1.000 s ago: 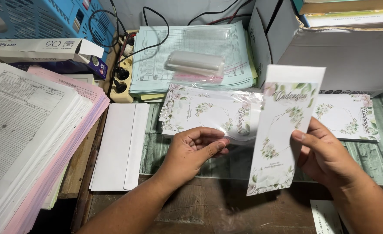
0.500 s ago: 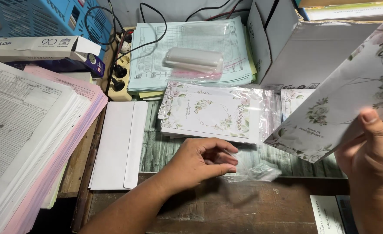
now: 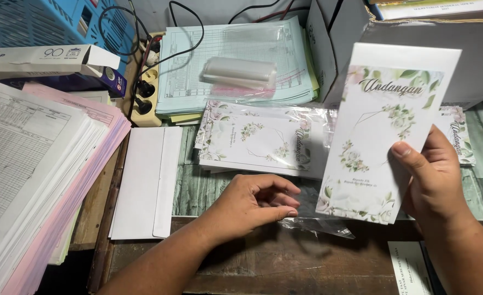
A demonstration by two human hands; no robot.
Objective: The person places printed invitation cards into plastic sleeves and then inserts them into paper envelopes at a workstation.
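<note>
The right hand (image 3: 435,177) grips a tall floral invitation card (image 3: 386,131) by its lower right edge, thumb pressed flat on the printed face and the other fingers hidden behind it, so the card stands nearly upright above the bench (image 3: 285,267), leaning a little to the right. It looks like thin, light card stock: stiff enough to stay flat when held by one edge, yet likely to crease if pinched hard at a corner, so the long edge seems the safer place to hold it. The left hand (image 3: 258,205) rests low on the bench with its fingers curled around the mouth of a clear plastic sleeve (image 3: 318,221), pinching the film between thumb and fingertips. That sleeve looks limp, slippery and crinkly (the sort of film that clings to itself), and probably needs holding right at its opening to stay spread. The card's bottom edge hangs just above the sleeve, close to touching it. Just beyond the left hand lies a stack of already sleeved cards (image 3: 258,142), with a plain white envelope (image 3: 145,180) to its left. Farther back a roll of clear sleeves (image 3: 238,74) sits on blue-green forms (image 3: 186,71), and tall piles of printed paper (image 3: 28,164) fill the left side.
</note>
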